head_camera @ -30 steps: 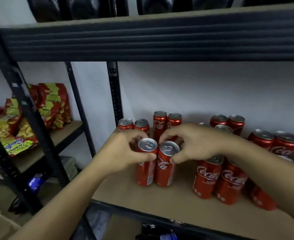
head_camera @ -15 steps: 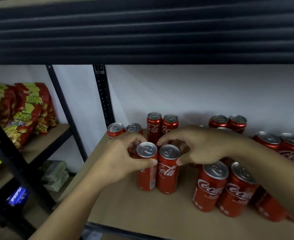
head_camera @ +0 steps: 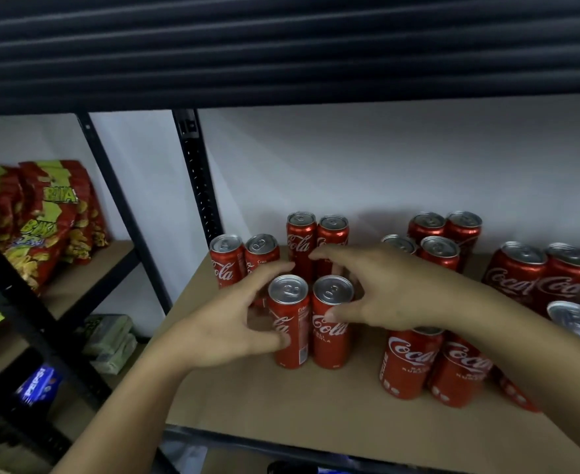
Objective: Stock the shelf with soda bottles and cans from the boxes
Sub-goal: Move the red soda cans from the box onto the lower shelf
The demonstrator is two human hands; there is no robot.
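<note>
We see bare shelf board (head_camera: 281,412) open along front edge; gap between slim can pair (head_camera: 311,326) and right can cluster (head_camera: 415,364) passable. Behind pair, 4 rear cans (head_camera: 263,254) block; upper beam (head_camera: 281,53) caps headroom, post (head_camera: 198,186) bounds left side

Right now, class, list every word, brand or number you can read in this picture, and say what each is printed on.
"Coca-Cola": white script on the red cans, partly hidden on some.
"PEPSI": on the blue pack, lower left.
Green lettering on the snack bags: too blurred to read with certainty.
Small print on the cans: too small to read.
</note>
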